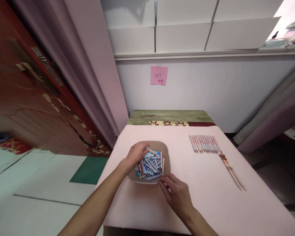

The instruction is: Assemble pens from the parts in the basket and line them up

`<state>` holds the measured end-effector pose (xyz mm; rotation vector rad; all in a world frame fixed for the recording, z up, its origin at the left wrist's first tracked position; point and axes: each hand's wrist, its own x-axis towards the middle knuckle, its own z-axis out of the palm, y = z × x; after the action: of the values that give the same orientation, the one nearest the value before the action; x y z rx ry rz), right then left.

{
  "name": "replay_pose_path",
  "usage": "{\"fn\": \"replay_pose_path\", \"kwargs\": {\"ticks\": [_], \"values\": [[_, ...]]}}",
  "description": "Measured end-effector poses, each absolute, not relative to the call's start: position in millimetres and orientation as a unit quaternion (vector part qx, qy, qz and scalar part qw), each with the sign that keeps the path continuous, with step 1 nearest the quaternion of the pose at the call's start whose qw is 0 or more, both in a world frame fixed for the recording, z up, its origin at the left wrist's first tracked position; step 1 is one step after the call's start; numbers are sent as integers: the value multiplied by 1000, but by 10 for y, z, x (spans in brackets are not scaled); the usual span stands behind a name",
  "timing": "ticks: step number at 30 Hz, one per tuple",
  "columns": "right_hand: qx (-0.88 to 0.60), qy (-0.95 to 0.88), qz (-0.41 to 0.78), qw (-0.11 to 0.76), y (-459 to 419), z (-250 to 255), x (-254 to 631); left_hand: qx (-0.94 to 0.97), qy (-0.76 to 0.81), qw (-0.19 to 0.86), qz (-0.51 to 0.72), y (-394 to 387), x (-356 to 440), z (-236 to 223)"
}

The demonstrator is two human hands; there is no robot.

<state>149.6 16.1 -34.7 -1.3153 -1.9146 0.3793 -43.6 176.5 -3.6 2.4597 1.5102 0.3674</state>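
Observation:
A beige plastic box (166, 154) stands on the table, filled with a jumble of pens (149, 165), mostly blue, white and grey. Over its left side reaches my left hand (137, 153), fingers closed around the end of a beige pen (151, 151) that points into the box. My right hand (174, 191) is at the near right corner of the box, thumb and fingers pinched together beside the rim. Whatever the right fingers hold, if anything, is hidden. Close to them a light tan pen (163, 166) leans against the box's right wall.
On the right of the pink-covered table (186, 209) lies a neat row of several clear-barrelled pens (205, 144). Two long beige pens with brown ends (232, 172) lie side by side below it. A pink note (159, 75) sticks to the wall behind.

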Motion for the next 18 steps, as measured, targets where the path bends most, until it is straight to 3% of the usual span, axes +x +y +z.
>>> {"fn": "replay_pose_path", "kwargs": {"ticks": [12, 15, 18], "values": [[-528, -743, 131, 391, 282, -164, 1751, 782, 590, 60, 191, 1448, -728, 243], [-543, -748, 128, 360, 441, -47, 1772, 739, 622, 87, 244, 1348, -834, 156], [-549, -779, 134, 272, 647, 68, 1625, 692, 650, 85, 304, 1255, -880, 25]]}}
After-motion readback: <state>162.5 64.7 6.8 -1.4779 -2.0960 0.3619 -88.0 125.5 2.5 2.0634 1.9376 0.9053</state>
